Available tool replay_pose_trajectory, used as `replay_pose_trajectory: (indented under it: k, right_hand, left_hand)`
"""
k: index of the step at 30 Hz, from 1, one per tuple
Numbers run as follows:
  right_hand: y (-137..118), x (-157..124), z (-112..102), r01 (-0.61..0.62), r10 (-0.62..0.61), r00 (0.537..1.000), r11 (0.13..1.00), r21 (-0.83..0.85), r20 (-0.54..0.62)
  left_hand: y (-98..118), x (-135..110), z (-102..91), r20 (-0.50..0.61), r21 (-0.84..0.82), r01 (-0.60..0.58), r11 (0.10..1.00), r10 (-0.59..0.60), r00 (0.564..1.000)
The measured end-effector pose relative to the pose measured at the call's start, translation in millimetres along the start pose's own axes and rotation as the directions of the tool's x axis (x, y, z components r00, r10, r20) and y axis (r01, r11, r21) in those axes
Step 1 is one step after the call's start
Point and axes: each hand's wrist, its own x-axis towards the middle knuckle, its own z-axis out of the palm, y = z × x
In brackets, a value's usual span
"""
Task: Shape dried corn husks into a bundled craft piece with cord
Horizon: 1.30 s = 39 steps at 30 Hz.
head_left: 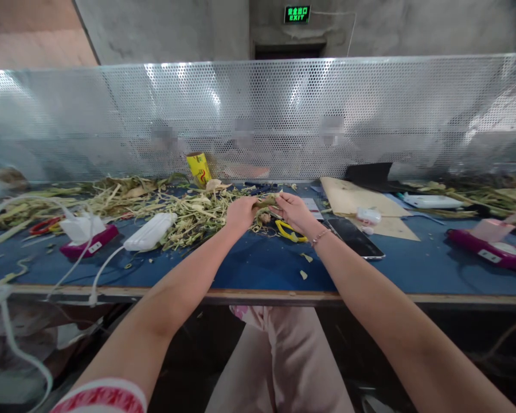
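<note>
Plant piece (265,202), greenish-brown, spans the gap between the hands over the mid-tabletop (258,275), well in from the front edge. Left hand (242,212) is nearly closed on its left end; right hand (293,210) pinches the other end, thumb against curled fingers. Fingers cover both ends, so full length can't be told. Dried plant pile (193,217) crowds the left hand and runs toward the tabletop's back left corner. Yellow-handled tool (301,239) just below the right hand, partly hidden by it. Black flat device (356,238) beside the right wrist, toward the front edge; brown paper (356,198) behind it, white case (368,215) on the paper. Yellow can (198,169) tilted near the back edge, before the perforated screen (258,115). White adapter (150,230) and purple power strip (75,249) left, near the front edge; second purple strip (468,244) by the right edge.
</note>
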Motion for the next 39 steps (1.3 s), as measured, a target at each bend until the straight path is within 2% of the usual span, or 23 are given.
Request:
replay_pose_trajectory:
  k: [7,13,21,26,31,39]
  right_hand:
    - [3.1,2.8,2.4,0.008,-0.008,1.000,1.000,0.018,0.017]
    - [7.5,3.8,3.1,-0.035,0.035,0.998,0.999,-0.007,0.052]
    - [3.0,-0.3,-4.1,-0.035,0.036,0.999,0.996,0.087,-0.013]
    - [1.6,0.9,-4.7,-0.034,0.045,0.995,0.992,0.125,-0.086]
    - [0.2,2.3,-6.3,-0.015,0.032,0.987,0.994,0.110,-0.156]
    - [0.6,2.4,-9.2,-0.031,0.042,0.991,0.996,0.089,-0.126]
  left_hand:
    - [-6.6,2.5,-1.3,0.061,-0.012,0.074,0.997,-0.073,0.995]
    - [-16.8,7.2,8.1,0.041,-0.148,0.008,0.989,-0.002,0.999]
    - [-14.7,5.8,11.9,0.008,-0.309,-0.099,0.946,0.107,0.994]
    - [-12.3,6.7,13.6,-0.027,-0.311,-0.172,0.935,0.173,0.985]
    - [-10.3,7.0,12.2,-0.037,-0.294,-0.194,0.936,0.192,0.981]
    - [-6.6,6.2,11.1,0.012,-0.273,-0.212,0.938,0.224,0.975]
